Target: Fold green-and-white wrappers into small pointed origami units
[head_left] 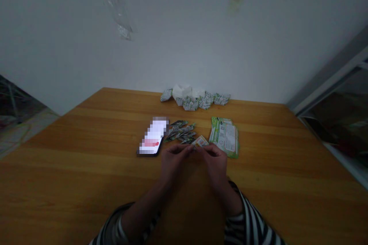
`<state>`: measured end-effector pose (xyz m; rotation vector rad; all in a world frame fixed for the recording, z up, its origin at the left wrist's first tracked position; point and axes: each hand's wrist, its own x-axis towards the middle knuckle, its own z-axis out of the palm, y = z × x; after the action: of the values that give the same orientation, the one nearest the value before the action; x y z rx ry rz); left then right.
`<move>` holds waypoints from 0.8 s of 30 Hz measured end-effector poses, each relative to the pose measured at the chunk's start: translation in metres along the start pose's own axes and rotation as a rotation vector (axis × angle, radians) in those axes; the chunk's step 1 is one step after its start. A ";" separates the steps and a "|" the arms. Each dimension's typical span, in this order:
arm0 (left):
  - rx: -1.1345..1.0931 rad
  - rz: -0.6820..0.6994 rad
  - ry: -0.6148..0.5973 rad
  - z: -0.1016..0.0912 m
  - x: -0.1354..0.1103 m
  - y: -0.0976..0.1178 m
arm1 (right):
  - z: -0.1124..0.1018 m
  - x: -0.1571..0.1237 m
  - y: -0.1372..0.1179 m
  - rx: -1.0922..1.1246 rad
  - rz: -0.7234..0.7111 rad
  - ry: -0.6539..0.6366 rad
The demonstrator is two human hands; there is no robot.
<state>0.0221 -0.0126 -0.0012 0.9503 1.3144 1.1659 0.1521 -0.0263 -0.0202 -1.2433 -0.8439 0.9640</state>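
1. White wall [184, 46] stands behind a brown wooden table [71, 168].
2. Both my hands are close together near the middle of the table, a bit toward the near edge.
3. My left hand [174, 162] and my right hand [216, 162] meet at the fingertips.
4. Both hands pinch a small paper piece [200, 141] with fingers pressed together. It is dim, so I cannot see the fold well.
5. The small paper piece pokes out just past my fingertips, low over the table.
6. A little heap of dark folded bits [181, 132] lies just beyond my left hand's fingers.
7. A phone [152, 138] lies flat just beside that heap, on its left.
8. A stack of green and white papers [225, 138] lies just beyond my right hand, near the small paper piece.
9. A row of white and green folded shapes [195, 98] sits at the far edge of the table, by the wall.
10. My striped sleeves [248, 216] hang over the near edge.
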 end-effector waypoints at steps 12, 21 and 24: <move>-0.145 0.030 0.023 -0.001 0.001 -0.006 | 0.005 -0.005 0.001 -0.011 -0.033 -0.006; -0.016 0.041 -0.065 -0.001 0.003 0.000 | 0.004 -0.004 0.002 0.046 -0.001 -0.014; 0.022 0.046 -0.051 -0.003 0.005 -0.003 | 0.004 -0.004 0.002 0.028 -0.022 -0.021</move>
<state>0.0191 -0.0090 -0.0052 1.0247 1.2725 1.1570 0.1466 -0.0281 -0.0213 -1.1993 -0.8564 0.9696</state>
